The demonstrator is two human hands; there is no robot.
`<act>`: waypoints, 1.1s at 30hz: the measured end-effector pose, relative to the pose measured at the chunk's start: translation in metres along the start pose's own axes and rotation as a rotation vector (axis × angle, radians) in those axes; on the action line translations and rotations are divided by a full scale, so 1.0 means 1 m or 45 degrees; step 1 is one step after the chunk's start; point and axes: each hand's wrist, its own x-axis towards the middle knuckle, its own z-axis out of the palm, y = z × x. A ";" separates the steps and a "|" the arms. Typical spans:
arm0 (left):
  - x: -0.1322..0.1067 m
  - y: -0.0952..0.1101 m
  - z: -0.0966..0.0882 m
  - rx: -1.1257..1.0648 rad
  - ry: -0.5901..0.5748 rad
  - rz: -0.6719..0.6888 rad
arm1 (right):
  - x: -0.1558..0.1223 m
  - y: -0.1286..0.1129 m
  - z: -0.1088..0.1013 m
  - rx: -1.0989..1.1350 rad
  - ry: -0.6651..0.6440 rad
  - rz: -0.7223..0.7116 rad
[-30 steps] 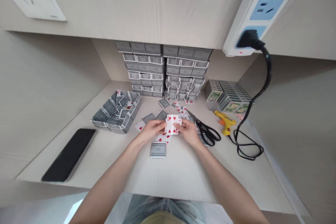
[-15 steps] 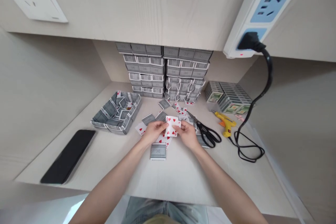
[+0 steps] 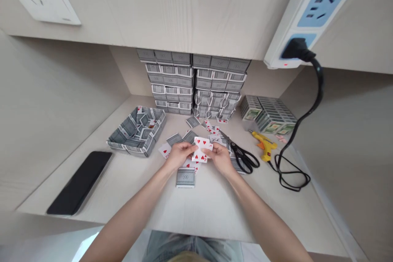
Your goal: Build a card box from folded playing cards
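Both my hands meet over the middle of the desk and pinch one playing card with red hearts (image 3: 202,148), face up. My left hand (image 3: 178,154) grips its left edge, my right hand (image 3: 218,156) its right edge, and the card bends between them. Loose cards (image 3: 172,139), some face down with grey backs, lie scattered under and behind my hands. A small folded grey-backed card piece (image 3: 185,177) lies just in front of my left wrist.
An open tray made of folded cards (image 3: 136,132) sits at the left, a black phone (image 3: 80,181) nearer the front left. Stacks of folded card boxes (image 3: 193,84) fill the back. Black scissors (image 3: 242,156), a yellow glue gun (image 3: 264,145) with cord, and card packs (image 3: 267,114) lie at right.
The hearts card has gone from flat and upright to bent and tilted between my fingers. My hands stayed in the same place.
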 end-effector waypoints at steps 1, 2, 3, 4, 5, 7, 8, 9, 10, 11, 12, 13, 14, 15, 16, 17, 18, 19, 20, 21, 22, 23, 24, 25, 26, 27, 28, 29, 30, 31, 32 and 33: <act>0.001 -0.001 0.000 0.007 -0.001 0.009 | 0.000 0.000 0.000 0.008 -0.003 0.000; 0.001 -0.003 0.000 0.022 -0.003 0.024 | -0.001 0.000 0.000 0.008 -0.003 -0.002; 0.002 -0.005 -0.001 0.045 -0.005 0.047 | -0.001 0.000 0.000 0.003 0.000 -0.006; 0.003 -0.006 -0.001 0.075 -0.006 0.076 | -0.002 0.001 0.000 -0.005 0.002 -0.010; 0.004 -0.008 -0.001 0.115 -0.008 0.108 | -0.002 0.001 0.000 -0.015 0.002 -0.012; 0.004 -0.010 -0.001 0.215 0.001 0.180 | -0.002 0.002 0.000 -0.038 0.007 -0.014; 0.004 -0.010 -0.001 0.276 0.015 0.218 | -0.002 0.002 -0.001 -0.049 0.012 -0.014; 0.004 -0.010 0.000 0.344 0.031 0.259 | -0.002 0.002 -0.001 -0.056 0.017 -0.014; 0.003 -0.010 0.001 0.414 0.050 0.302 | -0.002 0.002 0.000 -0.057 0.019 -0.011; 0.002 -0.010 0.002 0.482 0.069 0.344 | -0.002 0.002 0.000 -0.051 0.016 -0.006; 0.001 -0.010 0.003 0.541 0.086 0.381 | -0.003 0.002 0.001 -0.039 0.007 0.002; -0.001 -0.010 0.004 0.587 0.096 0.409 | -0.004 0.001 0.002 -0.025 -0.009 0.015; -0.002 -0.009 0.005 0.619 0.104 0.429 | -0.005 0.001 0.002 -0.012 -0.025 0.028; -0.003 -0.009 0.006 0.637 0.112 0.442 | -0.005 0.000 0.003 -0.002 -0.038 0.040; -0.005 -0.009 0.006 0.646 0.119 0.452 | -0.006 0.000 0.004 0.006 -0.047 0.049; -0.006 -0.009 0.006 0.651 0.126 0.463 | -0.007 -0.001 0.005 0.011 -0.054 0.055; -0.007 -0.008 0.006 0.654 0.134 0.476 | -0.008 -0.001 0.006 0.016 -0.060 0.059; -0.008 -0.008 0.006 0.655 0.141 0.488 | -0.008 -0.002 0.007 0.023 -0.067 0.061; -0.008 -0.008 0.005 0.654 0.144 0.495 | -0.008 -0.002 0.007 0.031 -0.074 0.061; -0.009 -0.007 0.005 0.650 0.145 0.497 | -0.008 -0.002 0.007 0.037 -0.080 0.060; -0.009 -0.007 0.005 0.640 0.144 0.492 | -0.008 -0.003 0.007 0.042 -0.082 0.056; -0.008 -0.007 0.005 0.622 0.142 0.481 | -0.008 -0.003 0.007 0.045 -0.080 0.052; -0.008 -0.007 0.005 0.591 0.140 0.466 | -0.007 -0.003 0.007 0.049 -0.075 0.047; -0.007 -0.007 0.005 0.549 0.136 0.445 | -0.006 -0.004 0.007 0.055 -0.068 0.043; -0.006 -0.007 0.005 0.498 0.125 0.416 | -0.006 -0.005 0.006 0.063 -0.060 0.038; -0.004 -0.007 0.005 0.436 0.105 0.381 | -0.005 -0.006 0.006 0.071 -0.054 0.032; -0.003 -0.007 0.005 0.365 0.081 0.340 | -0.004 -0.007 0.005 0.078 -0.048 0.025; -0.002 -0.007 0.004 0.287 0.048 0.298 | -0.003 -0.008 0.004 0.082 -0.044 0.018; -0.001 -0.006 0.003 0.201 0.008 0.253 | -0.003 -0.010 0.003 0.082 -0.039 0.013; 0.000 -0.005 0.002 0.106 -0.039 0.205 | -0.002 -0.011 0.002 0.078 -0.033 0.010; 0.000 -0.004 0.001 0.001 -0.092 0.152 | -0.002 -0.012 0.001 0.074 -0.021 0.007; 0.000 -0.002 0.000 -0.108 -0.150 0.095 | -0.001 -0.013 0.000 0.071 -0.009 0.007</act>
